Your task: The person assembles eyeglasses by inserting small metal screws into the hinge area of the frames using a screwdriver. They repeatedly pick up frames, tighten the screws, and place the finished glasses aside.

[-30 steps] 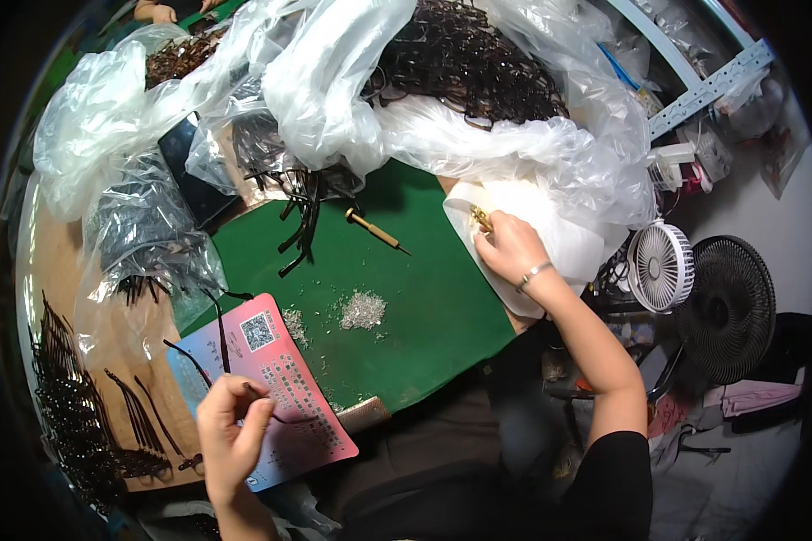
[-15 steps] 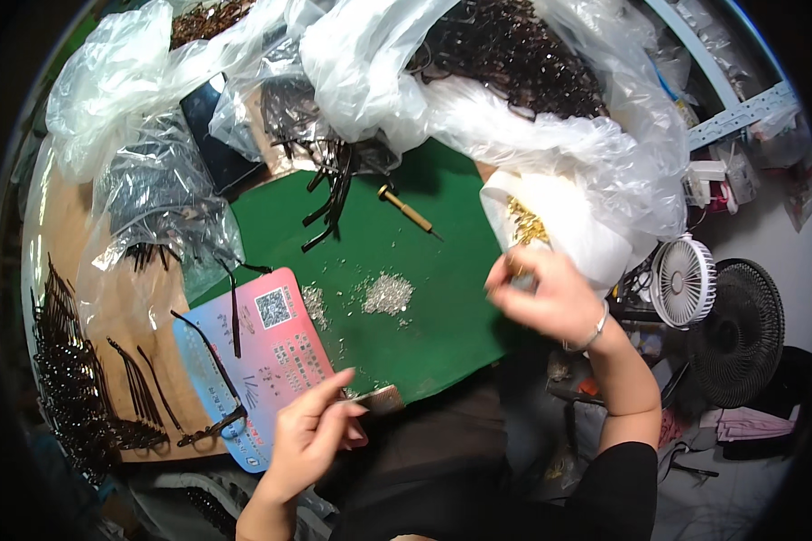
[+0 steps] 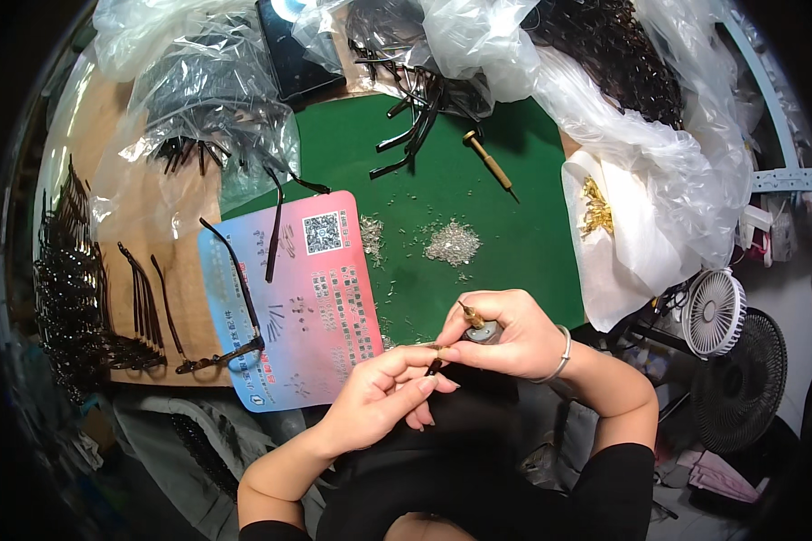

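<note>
In the head view, I see both hands meeting just below the middle of the frame, fingertips close together. The left hand (image 3: 374, 397) pinches a small dark piece (image 3: 434, 366) between thumb and fingers, at the lower centre. The right hand (image 3: 521, 338) has its fingers curled around a brass-tipped tool (image 3: 469, 315), its thumb reaching to the left fingertips; whether that thumb pinches anything else, I can't tell.

Above them, on the green mat (image 3: 532, 261), sits a pile of tiny clear bits (image 3: 452, 243), with a brass screwdriver (image 3: 491, 166) toward the upper right. Gold pieces (image 3: 595, 209) lie on white sheeting (image 3: 604, 293) at the right. Left of centre, a dark glasses frame (image 3: 243, 290) partly overlaps a pink-and-blue card (image 3: 289, 370).
</note>
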`<state>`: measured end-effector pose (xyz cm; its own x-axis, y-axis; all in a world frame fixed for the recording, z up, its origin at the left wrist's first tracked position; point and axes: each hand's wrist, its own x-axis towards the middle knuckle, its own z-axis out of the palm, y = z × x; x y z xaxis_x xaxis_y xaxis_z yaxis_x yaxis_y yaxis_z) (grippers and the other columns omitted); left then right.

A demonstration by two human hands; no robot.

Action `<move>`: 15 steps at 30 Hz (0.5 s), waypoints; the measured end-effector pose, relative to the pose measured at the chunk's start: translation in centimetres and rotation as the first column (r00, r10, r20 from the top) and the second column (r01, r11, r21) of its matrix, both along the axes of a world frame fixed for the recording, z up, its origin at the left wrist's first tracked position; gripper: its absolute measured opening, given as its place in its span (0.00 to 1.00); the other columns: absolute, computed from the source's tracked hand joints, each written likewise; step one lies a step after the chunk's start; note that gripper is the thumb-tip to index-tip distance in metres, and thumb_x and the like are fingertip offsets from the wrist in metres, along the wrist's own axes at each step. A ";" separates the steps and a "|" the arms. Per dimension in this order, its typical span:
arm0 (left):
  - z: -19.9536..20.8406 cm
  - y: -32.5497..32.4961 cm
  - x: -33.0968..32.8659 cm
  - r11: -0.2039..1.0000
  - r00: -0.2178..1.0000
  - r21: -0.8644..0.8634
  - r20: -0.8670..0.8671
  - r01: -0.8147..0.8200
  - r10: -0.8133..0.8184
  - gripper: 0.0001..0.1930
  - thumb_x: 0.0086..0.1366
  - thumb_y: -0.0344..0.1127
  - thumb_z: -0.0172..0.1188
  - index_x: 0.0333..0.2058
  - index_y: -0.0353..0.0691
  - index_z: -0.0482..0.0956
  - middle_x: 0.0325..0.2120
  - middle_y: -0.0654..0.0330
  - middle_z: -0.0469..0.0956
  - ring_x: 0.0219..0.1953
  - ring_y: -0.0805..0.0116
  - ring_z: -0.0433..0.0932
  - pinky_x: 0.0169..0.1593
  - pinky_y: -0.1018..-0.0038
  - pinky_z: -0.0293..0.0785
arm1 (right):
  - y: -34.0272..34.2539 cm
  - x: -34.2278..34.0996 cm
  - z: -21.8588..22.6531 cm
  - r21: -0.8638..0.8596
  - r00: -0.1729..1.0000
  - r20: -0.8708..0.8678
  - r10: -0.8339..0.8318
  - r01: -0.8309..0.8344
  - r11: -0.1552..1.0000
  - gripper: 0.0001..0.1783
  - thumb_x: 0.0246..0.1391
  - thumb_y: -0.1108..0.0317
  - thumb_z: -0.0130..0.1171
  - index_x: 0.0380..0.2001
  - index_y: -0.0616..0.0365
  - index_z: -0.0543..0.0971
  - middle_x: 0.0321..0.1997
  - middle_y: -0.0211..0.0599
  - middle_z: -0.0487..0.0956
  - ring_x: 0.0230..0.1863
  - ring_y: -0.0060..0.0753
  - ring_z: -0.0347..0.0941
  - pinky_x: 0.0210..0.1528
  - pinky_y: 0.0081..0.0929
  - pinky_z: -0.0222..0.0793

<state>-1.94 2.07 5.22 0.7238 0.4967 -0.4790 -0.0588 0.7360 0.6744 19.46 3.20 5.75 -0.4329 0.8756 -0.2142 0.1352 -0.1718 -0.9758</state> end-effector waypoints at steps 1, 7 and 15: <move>-0.2 -0.1 0.1 1.000 1.000 0.001 0.003 -0.008 0.008 0.14 0.66 0.30 0.49 0.50 0.33 0.67 0.37 0.56 0.78 0.25 0.79 0.74 0.28 0.83 0.73 | 0.0 0.0 0.0 -0.025 1.000 -0.011 0.001 -0.001 1.000 0.07 0.46 0.72 0.61 0.30 0.62 0.78 0.28 0.34 0.76 0.31 0.24 0.74 0.31 0.20 0.69; -0.6 -0.3 0.3 1.000 1.000 0.023 -0.011 0.005 -0.004 0.13 0.66 0.30 0.49 0.48 0.33 0.68 0.37 0.55 0.78 0.25 0.80 0.73 0.29 0.83 0.72 | 0.5 0.7 -0.5 -0.146 0.989 -0.132 0.073 -0.092 0.985 0.11 0.49 0.64 0.63 0.28 0.63 0.79 0.28 0.33 0.75 0.26 0.20 0.70 0.27 0.18 0.66; -1.0 -0.9 0.9 0.990 0.993 0.137 -0.111 0.045 -0.030 0.16 0.66 0.26 0.46 0.53 0.36 0.65 0.36 0.57 0.77 0.25 0.79 0.73 0.31 0.82 0.72 | 0.1 0.3 -2.4 -0.342 0.990 -0.024 0.136 -0.136 0.930 0.24 0.47 0.56 0.65 0.37 0.63 0.70 0.31 0.35 0.73 0.25 0.18 0.69 0.25 0.17 0.67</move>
<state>-1.00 1.16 4.25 0.6906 0.5372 -0.4842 0.0465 0.6352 0.7710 19.72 3.32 3.37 -0.5427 0.6823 -0.4899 0.1807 -0.4747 -0.8614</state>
